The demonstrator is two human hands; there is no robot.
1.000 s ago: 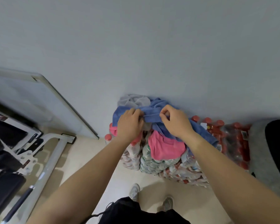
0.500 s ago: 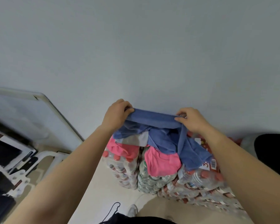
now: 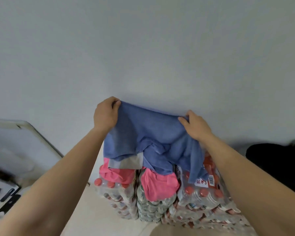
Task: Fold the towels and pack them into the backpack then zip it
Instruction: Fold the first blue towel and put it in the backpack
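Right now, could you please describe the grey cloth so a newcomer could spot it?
Against the pale wall stand shrink-wrapped red-capped bottle packs heaped with cloths. The flat grey cloth peeks out between the blue towel above and crumpled pink cloth below.

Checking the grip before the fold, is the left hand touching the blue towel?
Touching. The head view shows the left hand pinching the blue towel at its upper corner, fingers closed over the edge.
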